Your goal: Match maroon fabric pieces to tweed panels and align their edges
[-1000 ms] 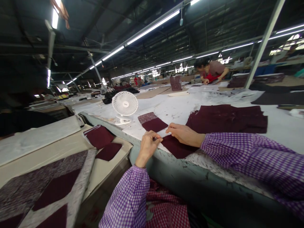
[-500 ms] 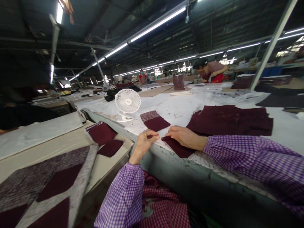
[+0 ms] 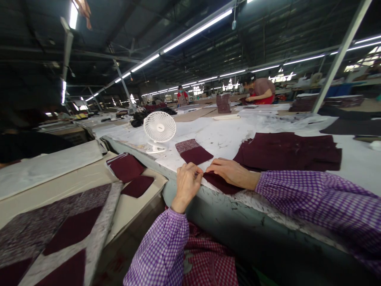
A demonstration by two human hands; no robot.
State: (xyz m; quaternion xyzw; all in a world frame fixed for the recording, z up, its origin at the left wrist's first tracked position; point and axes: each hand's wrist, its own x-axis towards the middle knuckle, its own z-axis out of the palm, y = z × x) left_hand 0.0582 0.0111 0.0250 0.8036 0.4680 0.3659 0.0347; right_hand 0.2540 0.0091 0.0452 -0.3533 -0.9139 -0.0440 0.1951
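A maroon fabric piece (image 3: 223, 183) lies at the near edge of the white-covered table. My right hand (image 3: 233, 173) rests over it, its fingers closed on the left corner. My left hand (image 3: 187, 184) is closed in a pinch at that same corner, its fingertips close to those of the right. Whatever is between the left fingertips is too small to make out. Just beyond both hands sits a maroon piece with a speckled band (image 3: 195, 151). To the right is a pile of larger maroon fabric pieces (image 3: 288, 151).
A white fan (image 3: 160, 127) stands on the table at the left. On a lower beige surface (image 3: 125, 212) lie a small maroon stack (image 3: 125, 167), a single maroon piece (image 3: 138, 186) and speckled fabric (image 3: 59, 212). Two people work farther back, and a slanted post (image 3: 342, 55) rises at right.
My left hand has moved right and turned inward, bringing its fingertips to the fabric corner. The right hand has stayed put. In the background, one person has straightened somewhat and shifted.
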